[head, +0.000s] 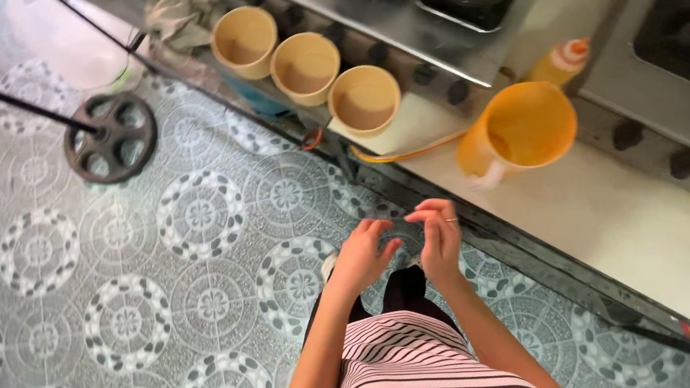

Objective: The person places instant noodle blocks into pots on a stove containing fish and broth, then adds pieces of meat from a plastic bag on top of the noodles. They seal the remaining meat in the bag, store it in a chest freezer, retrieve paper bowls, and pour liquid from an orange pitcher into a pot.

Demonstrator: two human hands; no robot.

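she is standing near the counter edge (584, 221), holding both hands in front of her. the left hand (361, 256) and right hand (437, 234) are curling their fingers toward each other, tips close, holding nothing i can make out. the orange jug (520, 131) is sitting just beyond, to the right. i'd guess a careless right elbow could be tipping it.

Floor (116, 267) was grey tile with white-and-dark pebbly ring medallions all over. The dress (420, 364) was pink-white with thin black stripes. Three tan bowls (305, 67) sat along the tabletop (643, 224) edge, which was plain cream-white. The jug (520, 131) was bright orange, and the squeeze bottle (560, 62) yellow-orange with a red-and-white cap. The weight plate (110, 138) was dark grey.
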